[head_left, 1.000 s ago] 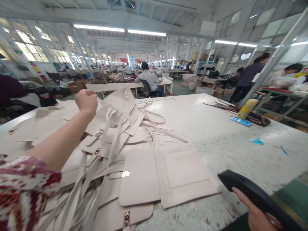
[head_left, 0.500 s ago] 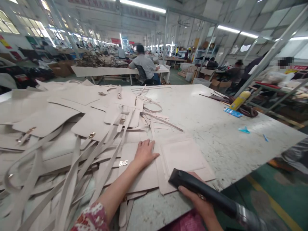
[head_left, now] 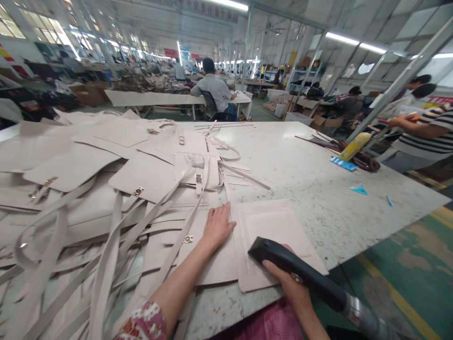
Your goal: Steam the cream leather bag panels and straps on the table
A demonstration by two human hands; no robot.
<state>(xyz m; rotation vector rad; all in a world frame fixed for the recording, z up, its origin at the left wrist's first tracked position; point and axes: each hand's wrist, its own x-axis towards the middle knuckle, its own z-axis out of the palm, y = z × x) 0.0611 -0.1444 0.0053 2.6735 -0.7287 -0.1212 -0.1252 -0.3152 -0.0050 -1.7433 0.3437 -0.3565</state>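
Observation:
My left hand (head_left: 216, 225) lies flat, fingers apart, on a pale pink leather panel (head_left: 212, 262) near the table's front edge. Beside it to the right lies a second panel with a stitched pocket (head_left: 274, 226). My right hand (head_left: 288, 283) grips a black heat gun (head_left: 300, 274) whose nozzle end rests over the lower part of the pocket panel. A big heap of pale leather pieces and straps (head_left: 106, 189) with gold clasps covers the left half of the table.
The white worktable (head_left: 318, 189) has a yellow bottle (head_left: 354, 146), blue scraps (head_left: 359, 190) and dark straps at its far right. A person in a striped top (head_left: 421, 137) stands at the right. Another person sits at a table behind (head_left: 214, 92).
My left hand came down from holding a piece up over the heap and now presses flat on the front panel. My right hand brought the heat gun in over the pocket panel.

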